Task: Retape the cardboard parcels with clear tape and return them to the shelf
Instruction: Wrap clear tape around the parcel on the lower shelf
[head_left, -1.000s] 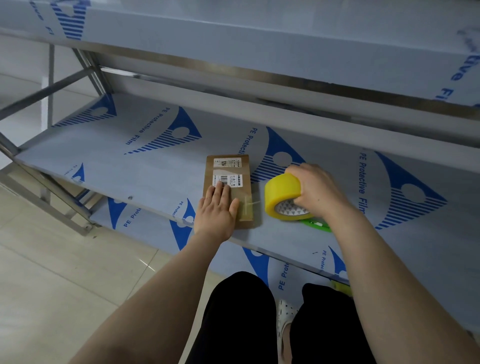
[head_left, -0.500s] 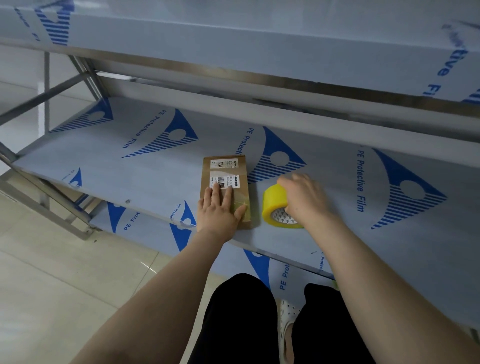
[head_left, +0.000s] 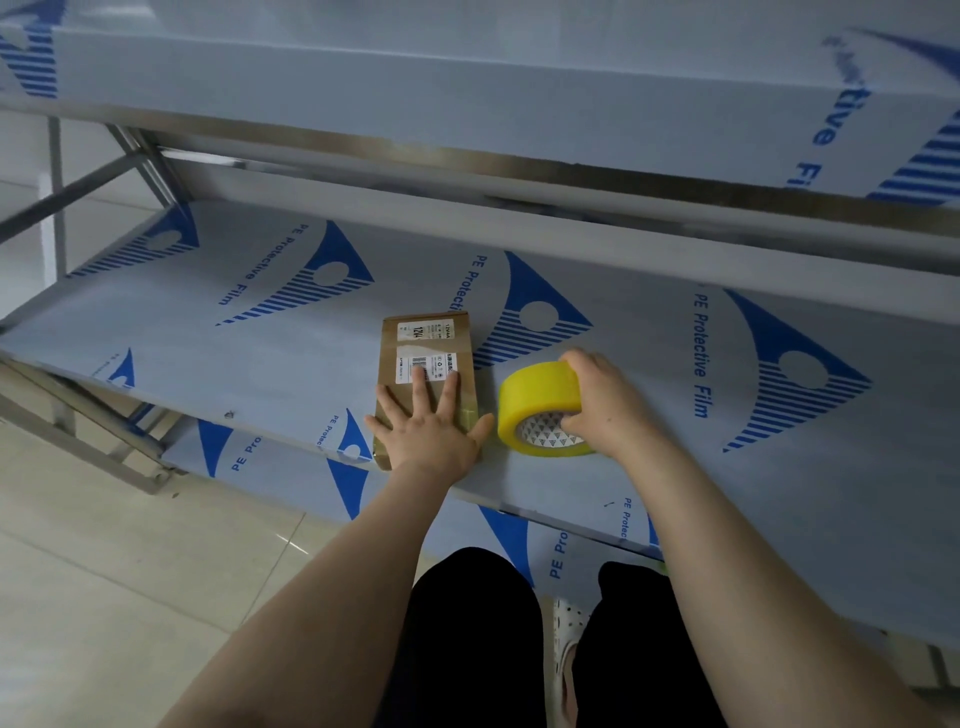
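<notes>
A flat brown cardboard parcel (head_left: 426, 348) with white labels lies on the middle shelf (head_left: 260, 364) near its front edge. My left hand (head_left: 428, 431) presses flat on the parcel's near end, fingers spread. A strip of clear tape crosses the parcel beside my thumb. Just right of the parcel stands a yellow tape roll (head_left: 540, 402), tilted on the shelf. My right hand (head_left: 608, 402) grips the roll from its right side, fingers over the top and thumb at the core.
The steel rack's shelves wear grey film printed in blue. The upper shelf (head_left: 519, 78) overhangs close above the work area. A lower shelf (head_left: 291, 457) juts out under the front edge. Tiled floor (head_left: 104, 597) lies to the left; my knees are below.
My right hand has tipped and shifted the tape roll slightly on the shelf beside the parcel. My left hand has spread its fingers wider on the parcel, which stayed put.
</notes>
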